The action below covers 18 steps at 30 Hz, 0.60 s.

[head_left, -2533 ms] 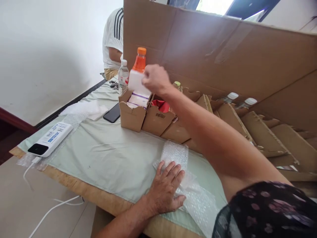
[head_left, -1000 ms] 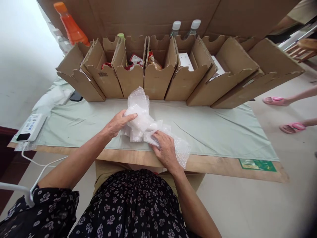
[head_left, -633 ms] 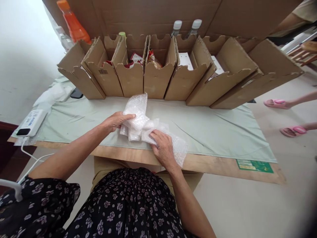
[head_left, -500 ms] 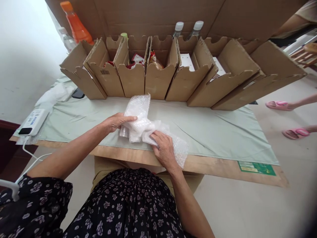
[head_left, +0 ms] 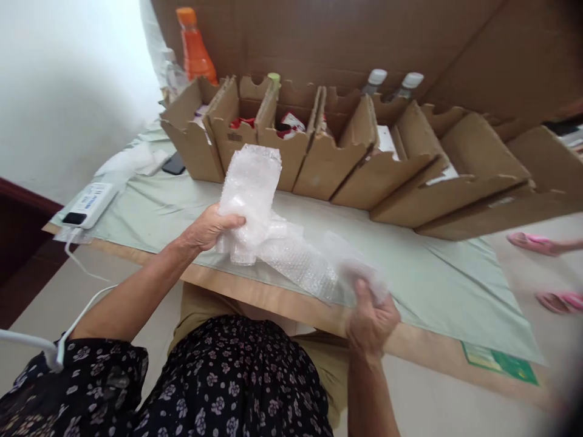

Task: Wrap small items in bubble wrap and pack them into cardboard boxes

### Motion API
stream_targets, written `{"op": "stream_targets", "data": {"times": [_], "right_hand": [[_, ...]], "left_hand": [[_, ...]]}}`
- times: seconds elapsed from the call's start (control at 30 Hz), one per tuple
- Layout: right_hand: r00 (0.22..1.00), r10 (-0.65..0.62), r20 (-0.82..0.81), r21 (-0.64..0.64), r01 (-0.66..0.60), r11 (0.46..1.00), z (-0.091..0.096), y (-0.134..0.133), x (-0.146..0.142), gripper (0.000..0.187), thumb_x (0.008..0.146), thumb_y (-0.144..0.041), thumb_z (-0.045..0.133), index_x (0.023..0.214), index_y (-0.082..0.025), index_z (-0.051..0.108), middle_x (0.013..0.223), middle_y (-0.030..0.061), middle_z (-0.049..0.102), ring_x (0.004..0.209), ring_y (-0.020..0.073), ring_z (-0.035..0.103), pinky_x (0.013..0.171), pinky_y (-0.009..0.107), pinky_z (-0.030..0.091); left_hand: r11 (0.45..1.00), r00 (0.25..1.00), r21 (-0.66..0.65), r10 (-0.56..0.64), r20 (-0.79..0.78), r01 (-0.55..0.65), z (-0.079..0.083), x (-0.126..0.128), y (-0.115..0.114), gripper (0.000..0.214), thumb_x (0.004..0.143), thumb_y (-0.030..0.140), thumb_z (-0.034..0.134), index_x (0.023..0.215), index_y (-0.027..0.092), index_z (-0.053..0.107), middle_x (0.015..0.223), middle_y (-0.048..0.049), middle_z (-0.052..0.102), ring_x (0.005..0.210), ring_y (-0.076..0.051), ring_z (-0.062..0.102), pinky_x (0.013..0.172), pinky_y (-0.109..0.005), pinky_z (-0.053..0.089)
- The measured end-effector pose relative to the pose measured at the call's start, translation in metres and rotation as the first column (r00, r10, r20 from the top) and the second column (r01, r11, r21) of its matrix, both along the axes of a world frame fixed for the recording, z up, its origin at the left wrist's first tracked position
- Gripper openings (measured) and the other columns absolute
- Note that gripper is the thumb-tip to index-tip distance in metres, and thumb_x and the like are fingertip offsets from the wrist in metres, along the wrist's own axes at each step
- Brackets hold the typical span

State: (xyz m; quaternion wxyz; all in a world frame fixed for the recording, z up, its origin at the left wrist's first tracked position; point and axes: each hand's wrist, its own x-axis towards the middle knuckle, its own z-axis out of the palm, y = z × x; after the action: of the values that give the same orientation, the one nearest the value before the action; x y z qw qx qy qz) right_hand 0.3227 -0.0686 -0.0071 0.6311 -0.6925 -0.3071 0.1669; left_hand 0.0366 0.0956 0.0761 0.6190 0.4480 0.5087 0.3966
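Note:
A crumpled sheet of clear bubble wrap is stretched above the near edge of the table. My left hand grips its left part, where one end stands upright. My right hand is closed on the right end, out past the table edge, and looks a little blurred. The wrap spans the gap between both hands.
A row of open cardboard bins holding packets lines the back of the table, with an orange bottle and water bottles behind. A white power bank with a cable and a black phone lie at the left. Another person's pink sandals are at the right.
My right hand has pulled away to the right and toward me, drawing the bubble wrap out. My left hand has lifted its end. The view has turned to the right.

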Motion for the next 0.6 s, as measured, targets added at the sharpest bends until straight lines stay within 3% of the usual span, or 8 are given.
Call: {"op": "stream_targets", "data": {"times": [0.13, 0.23, 0.3, 0.37, 0.43, 0.47, 0.57, 0.6], "right_hand": [[0.995, 0.022, 0.094, -0.128, -0.010, 0.992, -0.006, 0.008, -0.005, 0.042, 0.080, -0.054, 0.076, 0.096, -0.015, 0.080, 0.082, 0.0065, 0.076, 0.078, 0.0265, 0.070, 0.069, 0.035, 0.055], [0.950, 0.232, 0.211, -0.247, -0.178, 0.953, -0.010, 0.015, -0.017, 0.041, 0.082, -0.056, 0.070, 0.091, -0.017, 0.081, 0.075, 0.0060, 0.074, 0.069, 0.0254, 0.068, 0.064, 0.036, 0.055], [0.894, 0.348, 0.282, -0.260, -0.278, 0.925, -0.013, 0.019, -0.021, 0.041, 0.083, -0.056, 0.066, 0.093, -0.020, 0.081, 0.085, 0.0082, 0.078, 0.075, 0.0277, 0.072, 0.072, 0.039, 0.059], [0.851, 0.399, 0.341, -0.261, -0.322, 0.910, -0.018, 0.022, -0.021, 0.040, 0.083, -0.056, 0.065, 0.095, -0.022, 0.082, 0.093, 0.0097, 0.080, 0.085, 0.0302, 0.075, 0.081, 0.041, 0.061], [0.832, 0.409, 0.374, -0.274, -0.322, 0.906, -0.023, 0.025, -0.018, 0.040, 0.084, -0.058, 0.064, 0.095, -0.023, 0.082, 0.095, 0.0100, 0.081, 0.089, 0.0314, 0.077, 0.083, 0.043, 0.062], [0.826, 0.412, 0.384, -0.281, -0.321, 0.905, -0.025, 0.025, -0.016, 0.042, 0.085, -0.060, 0.063, 0.096, -0.024, 0.082, 0.096, 0.0100, 0.081, 0.089, 0.0315, 0.077, 0.084, 0.043, 0.062], [0.811, 0.411, 0.415, -0.300, -0.305, 0.904, -0.029, 0.026, -0.013, 0.049, 0.086, -0.066, 0.061, 0.098, -0.023, 0.082, 0.099, 0.0105, 0.082, 0.093, 0.0318, 0.078, 0.086, 0.042, 0.063], [0.808, 0.408, 0.424, -0.306, -0.297, 0.905, -0.029, 0.026, -0.013, 0.052, 0.087, -0.069, 0.060, 0.098, -0.022, 0.082, 0.101, 0.0109, 0.082, 0.094, 0.0318, 0.078, 0.087, 0.042, 0.063]], "left_hand": [[0.945, 0.987, 0.293, 0.157, -0.027, -0.142, 0.055, -0.066, 0.016, 0.057, 0.050, 0.046, 0.087, 0.096, 0.016, 0.071, 0.098, -0.0038, 0.075, 0.117, -0.035, 0.066, 0.096, -0.047, 0.058], [0.743, 0.927, 0.614, 0.371, -0.046, -0.267, 0.108, -0.130, 0.031, 0.074, 0.060, 0.063, 0.080, 0.117, 0.018, 0.067, 0.123, 0.0018, 0.072, 0.139, -0.033, 0.051, 0.113, -0.046, 0.046], [0.566, 0.820, 0.758, 0.567, -0.073, -0.324, 0.140, -0.176, 0.048, 0.088, 0.076, 0.082, 0.051, 0.137, 0.019, 0.057, 0.142, 0.0060, 0.063, 0.149, -0.032, 0.038, 0.120, -0.045, 0.036], [0.491, 0.699, 0.817, 0.697, -0.160, -0.302, 0.161, -0.217, 0.071, 0.098, 0.088, 0.082, 0.004, 0.154, 0.018, 0.036, 0.154, 0.0085, 0.050, 0.156, -0.031, 0.025, 0.121, -0.046, 0.028], [0.430, 0.599, 0.808, 0.792, -0.123, -0.402, 0.167, -0.244, 0.102, 0.105, 0.083, 0.086, -0.012, 0.159, 0.021, 0.022, 0.161, 0.0091, 0.042, 0.156, -0.026, 0.026, 0.126, -0.039, 0.025], [0.440, 0.577, 0.778, 0.807, -0.124, -0.448, 0.163, -0.251, 0.119, 0.098, 0.089, 0.064, -0.027, 0.160, 0.011, 0.015, 0.161, 0.0048, 0.039, 0.156, -0.026, 0.026, 0.120, -0.037, 0.023], [0.437, 0.593, 0.455, 0.751, 0.291, -0.776, 0.123, -0.250, 0.163, 0.052, 0.112, 0.042, 0.019, 0.155, 0.013, 0.026, 0.161, 0.0031, 0.046, 0.144, -0.013, 0.048, 0.117, -0.026, 0.041], [0.432, 0.507, 0.265, 0.725, 0.467, -0.862, 0.103, -0.245, 0.174, 0.045, 0.111, 0.037, 0.030, 0.150, 0.014, 0.037, 0.155, 0.0019, 0.054, 0.138, -0.012, 0.055, 0.112, -0.025, 0.047]]}}
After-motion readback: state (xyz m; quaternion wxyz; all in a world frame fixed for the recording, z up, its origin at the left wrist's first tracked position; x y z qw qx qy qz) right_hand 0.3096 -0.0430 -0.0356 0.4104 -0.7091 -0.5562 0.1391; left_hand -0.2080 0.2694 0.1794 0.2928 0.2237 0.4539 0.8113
